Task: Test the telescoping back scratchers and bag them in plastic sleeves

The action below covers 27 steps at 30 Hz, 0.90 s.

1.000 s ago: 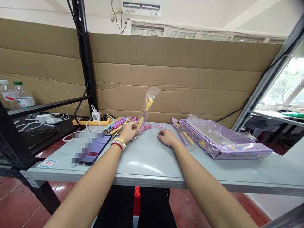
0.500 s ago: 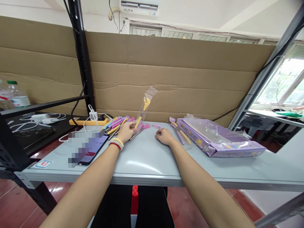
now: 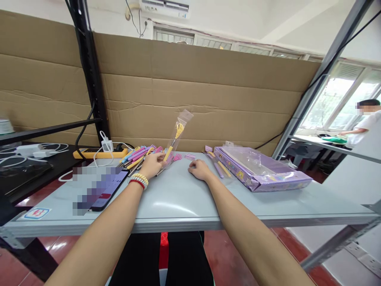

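Note:
My left hand (image 3: 153, 165) is closed around the yellow handle of a back scratcher (image 3: 168, 153) in a clear plastic sleeve. It is tilted up, its claw-shaped head at the top and the sleeve's empty end above that. Under and beside this hand lies a pile of back scratchers (image 3: 137, 154) in pink, purple, blue and yellow. My right hand (image 3: 199, 169) rests on the table with its fingers curled in, and nothing shows in them. Just beyond it lie small pink strips (image 3: 190, 157). To its right are a purple and a yellow back scratcher (image 3: 220, 163), apparently sleeved.
An open purple box (image 3: 281, 185) with clear plastic in it stands on the right of the grey table (image 3: 178, 202). At left are a phone (image 3: 111, 190), a yellow power strip (image 3: 86, 153) and white cables. Cardboard (image 3: 190, 95) walls the back. A person (image 3: 364, 123) is far right.
The view has turned slightly right, so everything sits further left, and a person now shows at the far right. Both hands keep nearly the same pose, the left still holding the sleeved back scratcher.

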Motion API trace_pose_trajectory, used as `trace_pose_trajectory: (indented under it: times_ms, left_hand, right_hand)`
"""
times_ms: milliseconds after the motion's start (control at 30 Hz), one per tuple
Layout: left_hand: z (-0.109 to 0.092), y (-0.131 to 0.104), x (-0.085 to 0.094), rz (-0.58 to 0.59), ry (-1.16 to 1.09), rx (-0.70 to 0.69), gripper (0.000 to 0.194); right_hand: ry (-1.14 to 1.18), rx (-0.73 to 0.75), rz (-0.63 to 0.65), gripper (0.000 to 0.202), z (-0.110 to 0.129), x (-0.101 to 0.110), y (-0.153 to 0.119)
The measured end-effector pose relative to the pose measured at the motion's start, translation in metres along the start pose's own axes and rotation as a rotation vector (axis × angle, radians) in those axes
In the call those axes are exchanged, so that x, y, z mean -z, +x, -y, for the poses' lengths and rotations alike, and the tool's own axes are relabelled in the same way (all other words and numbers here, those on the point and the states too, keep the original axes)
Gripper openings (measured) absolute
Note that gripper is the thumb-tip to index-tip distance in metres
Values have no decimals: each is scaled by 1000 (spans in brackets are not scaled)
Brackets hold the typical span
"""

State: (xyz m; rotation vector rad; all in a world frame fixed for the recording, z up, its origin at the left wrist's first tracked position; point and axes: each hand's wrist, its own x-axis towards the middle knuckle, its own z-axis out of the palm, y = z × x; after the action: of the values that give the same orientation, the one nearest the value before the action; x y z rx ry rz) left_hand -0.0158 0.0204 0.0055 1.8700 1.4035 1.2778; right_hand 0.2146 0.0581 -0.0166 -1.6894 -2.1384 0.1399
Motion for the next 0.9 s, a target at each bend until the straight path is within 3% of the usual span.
trace_pose_trajectory:
  times_ms: [433, 500, 633, 733, 900]
  left_hand:
    - [-4, -2, 1, 34, 9, -49, 38]
    - [-4, -2, 1, 87, 14, -67, 38]
    - [-8, -4, 0, 167, 102, -139, 38]
    - [-10, -6, 0, 122, 174, -194, 36]
    - [-5, -4, -1, -29, 253, -280, 25]
  right_hand:
    - [99, 39, -30, 22, -1, -1, 1]
    - [289, 93, -57, 24, 5, 1, 0]
    - [936, 206, -24, 43, 25, 6, -4]
    - [1304, 151, 56, 46, 31, 10, -6]
    - [1596, 33, 58, 37, 25, 17, -8]
